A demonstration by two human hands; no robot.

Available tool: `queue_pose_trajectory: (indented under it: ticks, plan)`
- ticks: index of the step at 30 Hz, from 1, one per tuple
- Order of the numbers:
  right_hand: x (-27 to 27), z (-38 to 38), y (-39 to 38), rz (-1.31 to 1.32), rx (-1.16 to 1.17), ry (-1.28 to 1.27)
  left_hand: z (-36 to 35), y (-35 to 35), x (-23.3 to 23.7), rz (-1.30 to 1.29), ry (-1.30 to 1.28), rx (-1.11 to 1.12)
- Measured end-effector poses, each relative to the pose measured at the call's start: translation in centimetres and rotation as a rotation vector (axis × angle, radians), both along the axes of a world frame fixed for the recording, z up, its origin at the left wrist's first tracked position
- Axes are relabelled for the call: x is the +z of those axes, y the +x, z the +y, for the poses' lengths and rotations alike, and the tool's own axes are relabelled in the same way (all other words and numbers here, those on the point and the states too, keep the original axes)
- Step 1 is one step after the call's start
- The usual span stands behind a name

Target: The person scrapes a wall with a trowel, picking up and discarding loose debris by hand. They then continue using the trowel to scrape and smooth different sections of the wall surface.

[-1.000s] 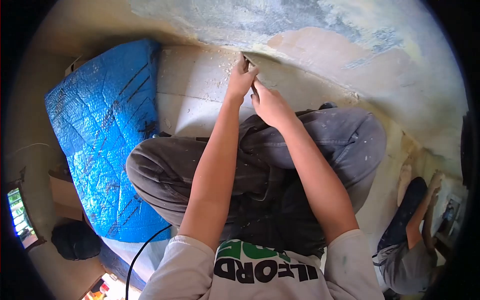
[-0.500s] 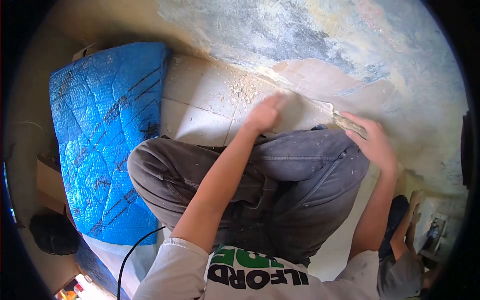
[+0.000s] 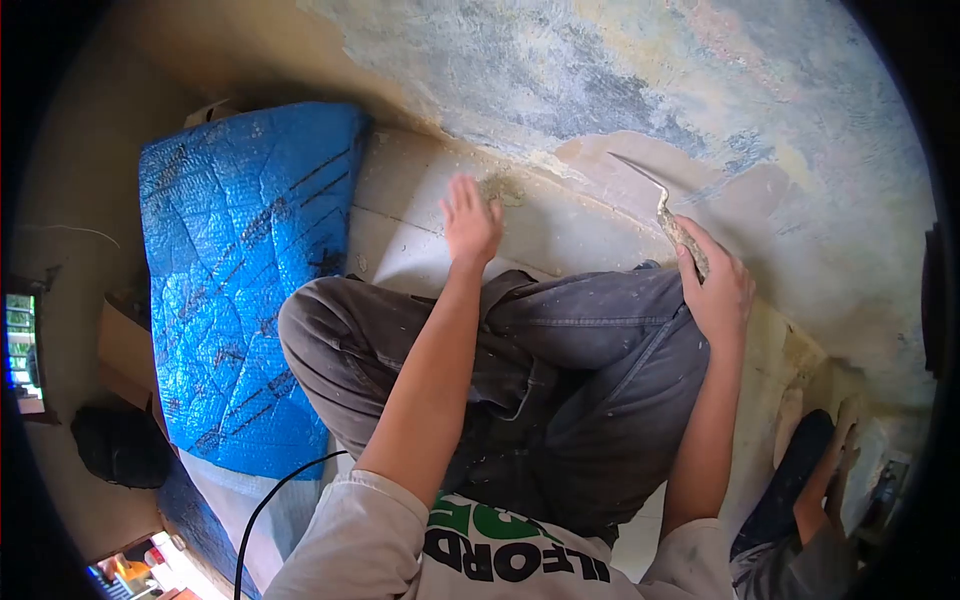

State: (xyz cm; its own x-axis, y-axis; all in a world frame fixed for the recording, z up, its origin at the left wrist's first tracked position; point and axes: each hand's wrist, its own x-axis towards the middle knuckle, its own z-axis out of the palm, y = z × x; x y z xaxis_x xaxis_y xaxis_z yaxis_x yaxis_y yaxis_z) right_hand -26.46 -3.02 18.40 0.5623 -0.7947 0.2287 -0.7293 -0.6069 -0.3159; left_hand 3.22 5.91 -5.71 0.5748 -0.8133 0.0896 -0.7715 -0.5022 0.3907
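My right hand [image 3: 722,290] is wrapped round the worn handle of a trowel [image 3: 680,236], just beyond my knee. The trowel's thin blade, seen nearly edge-on, points up and left in front of a bare plaster patch [image 3: 655,158] low on the wall [image 3: 560,70]. With its fingers stretched out, my left hand [image 3: 472,225] is low over the tiled floor [image 3: 395,215] and holds nothing. Crumbs of scraped debris [image 3: 512,186] lie just past its fingertips, near the foot of the wall.
A large blue wrapped bundle [image 3: 250,290] stands to my left, with a black cable [image 3: 262,510] near it. Farther left are a cardboard box [image 3: 125,345] and a dark bag-like object [image 3: 118,445]. Another person's leg [image 3: 795,470] shows at lower right.
My left hand has moved left across the floor, its fingers now spread. The trowel has lifted from the wall's base, its blade now tilted upward. Debris by the left hand looks less heaped.
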Motion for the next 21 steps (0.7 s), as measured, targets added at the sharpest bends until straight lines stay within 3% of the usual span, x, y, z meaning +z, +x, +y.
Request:
queue_pose_trajectory:
  ticks: [2, 4, 8, 10, 14, 21]
  plan:
    - [0.0, 0.0, -0.1, -0.035, 0.014, 0.007, 0.8, 1.0, -1.3, 0.081, -0.054, 0.397]
    - [-0.1, -0.3, -0.2, -0.056, 0.02, 0.009, 1.2, 1.5, -1.5, 0.153, -0.074, 0.456]
    - [0.1, -0.4, -0.1, -0.042, -0.011, 0.047, 0.9, 0.8, -1.7, -0.011, -0.201, 0.249]
    - [0.1, -0.5, -0.2, -0.06, -0.006, 0.052, 0.6, 0.3, -0.6, -0.112, -0.11, 0.0]
    - [0.2, -0.7, -0.2, -0.073, 0.003, 0.071, -0.6, -0.1, -0.8, -0.228, -0.116, -0.096]
    - [0.2, -0.8, -0.3, -0.111, 0.01, 0.079, -1.2, 0.4, -0.6, -0.209, -0.143, -0.096]
